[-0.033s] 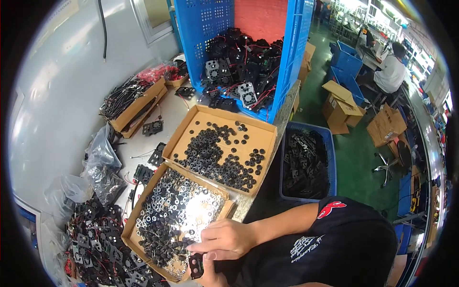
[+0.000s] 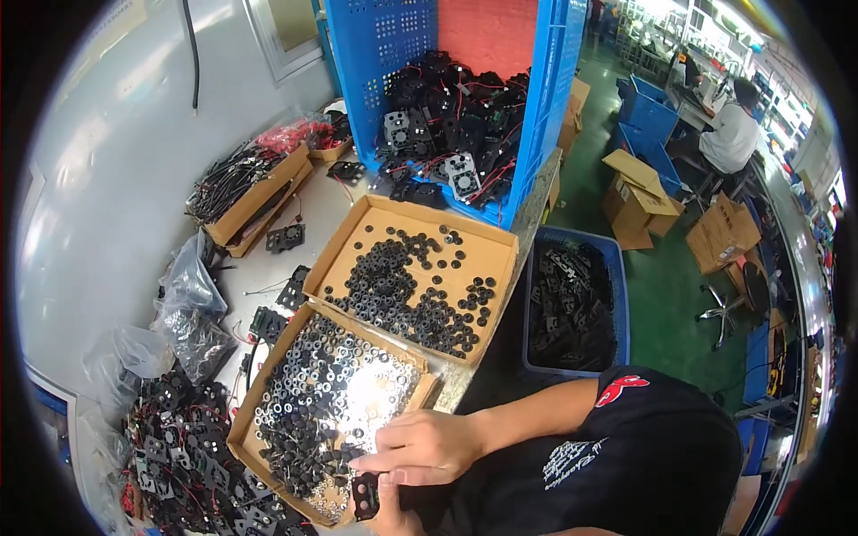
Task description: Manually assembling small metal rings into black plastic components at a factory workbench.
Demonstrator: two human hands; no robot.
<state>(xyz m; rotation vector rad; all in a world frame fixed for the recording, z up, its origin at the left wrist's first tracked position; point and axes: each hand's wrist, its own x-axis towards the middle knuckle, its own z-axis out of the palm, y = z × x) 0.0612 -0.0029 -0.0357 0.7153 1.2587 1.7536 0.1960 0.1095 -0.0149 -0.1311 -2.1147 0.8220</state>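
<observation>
My left hand comes up at the lower edge, its thumb pressed against a small black plastic part with round holes. Just above it is my right hand, fingers bent and close together, fingertips over the top end of that part. Whatever the right fingers pinch, if anything, is hidden. Both hands are at the near right corner of a cardboard tray full of shiny metal rings and small black knobs. A second cardboard tray behind it bears black round rings.
A blue crate of black fan units stands at the back. More fan units are heaped at the left, near plastic bags and a box of cables. Right of the table stands a blue bin of black parts. A person sits farther off.
</observation>
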